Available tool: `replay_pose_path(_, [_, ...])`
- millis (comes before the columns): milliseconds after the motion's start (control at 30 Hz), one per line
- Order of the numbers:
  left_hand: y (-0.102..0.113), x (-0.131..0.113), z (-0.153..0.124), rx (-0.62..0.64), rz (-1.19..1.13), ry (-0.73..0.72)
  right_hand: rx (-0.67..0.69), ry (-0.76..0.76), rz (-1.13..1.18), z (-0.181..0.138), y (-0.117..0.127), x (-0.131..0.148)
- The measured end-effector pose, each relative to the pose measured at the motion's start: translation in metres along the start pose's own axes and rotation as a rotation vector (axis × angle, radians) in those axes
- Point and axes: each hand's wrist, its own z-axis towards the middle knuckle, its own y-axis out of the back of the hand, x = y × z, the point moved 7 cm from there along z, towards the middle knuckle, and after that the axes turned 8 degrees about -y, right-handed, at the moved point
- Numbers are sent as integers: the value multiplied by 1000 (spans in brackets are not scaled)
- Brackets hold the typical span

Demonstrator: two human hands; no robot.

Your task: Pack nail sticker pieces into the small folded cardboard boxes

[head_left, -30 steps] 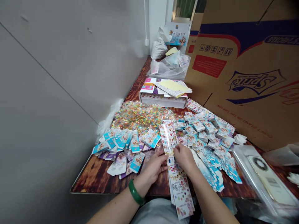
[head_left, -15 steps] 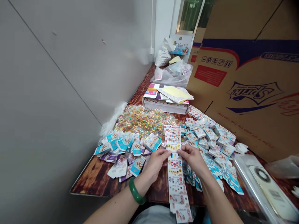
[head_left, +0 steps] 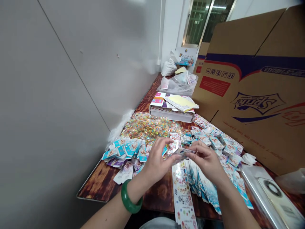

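My left hand (head_left: 157, 160), with a green bangle (head_left: 129, 201) on its wrist, and my right hand (head_left: 207, 160) both pinch a long white strip of nail stickers (head_left: 182, 194) at a fold near its top. The strip's upper part (head_left: 175, 142) bends away over the table, and its lower part hangs past the table's front edge toward my lap. The hands are raised a little above the wooden table (head_left: 102, 183). Small blue-and-white header cards (head_left: 126, 149) lie in a heap left of my left hand. More such cards (head_left: 214, 141) lie right of my right hand.
A pile of shiny multicoloured wrappers (head_left: 149, 125) sits behind the cards. A white flat box (head_left: 172, 114) with yellow paper on it stands further back, then clear plastic bags (head_left: 178, 84). A large Sprite carton (head_left: 257, 101) walls the right side. A grey wall runs along the left. A clear tray (head_left: 269, 194) lies at right.
My hands have lifted off the table and folded the strip's top section over at the pinch. The camera has tilted up, so the table sits lower in view.
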Motion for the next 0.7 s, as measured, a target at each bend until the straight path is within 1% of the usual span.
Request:
replay_pose_path(33, [-3, -1, 0, 77, -16, 8, 0, -28, 60, 2, 3, 0])
replay_pose_path(100, [-15, 6, -4, 278, -135, 111, -8, -129, 155, 6, 8, -7])
replay_pose_path(133, [-21, 11, -8, 347, -214, 189, -31, -183, 170, 7, 11, -12])
replay_pose_path(167, [-25, 17, -12, 372, -287, 269, -87, -214, 149, 7, 14, -16])
replay_pose_path(200, [-27, 23, -14, 349, -343, 340, -172, -207, 88, 6, 18, -18])
replay_pose_path(233, [-26, 28, -16, 289, -377, 394, -269, -153, -6, 4, 21, -16])
replay_pose_path(267, [-24, 33, -17, 220, -392, 433, -355, -59, -112, -1, 21, -10])
replay_pose_path(300, [-22, 37, -19, 159, -396, 460, -391, 55, -211, -7, 16, -3])
replay_pose_path(333, [-20, 39, -20, 113, -397, 476, -370, 166, -288, -13, 5, 3])
replay_pose_path(367, [-19, 39, -21, 89, -399, 476, -297, 256, -335, -19, -8, 7])
replay_pose_path(400, [-19, 37, -22, 93, -400, 462, -202, 311, -352, -25, -21, 9])
replay_pose_path(433, [-20, 34, -23, 114, -390, 429, -116, 331, -345, -31, -33, 8])
replay_pose_path(467, [-20, 30, -23, 143, -365, 379, -55, 316, -321, -34, -40, 5])
replay_pose_path(533, [-16, 21, -24, 166, -255, 254, -2, 217, -242, -37, -47, -3])
replay_pose_path(633, [0, 11, -25, 93, -36, 82, 40, 41, -96, -34, -46, -17])
replay_pose_path(667, [3, 10, -26, 101, 4, 58, 56, -8, -42, -33, -45, -20])
replay_pose_path(700, [3, 11, -27, 145, 20, 59, 75, -54, 25, -31, -45, -22])
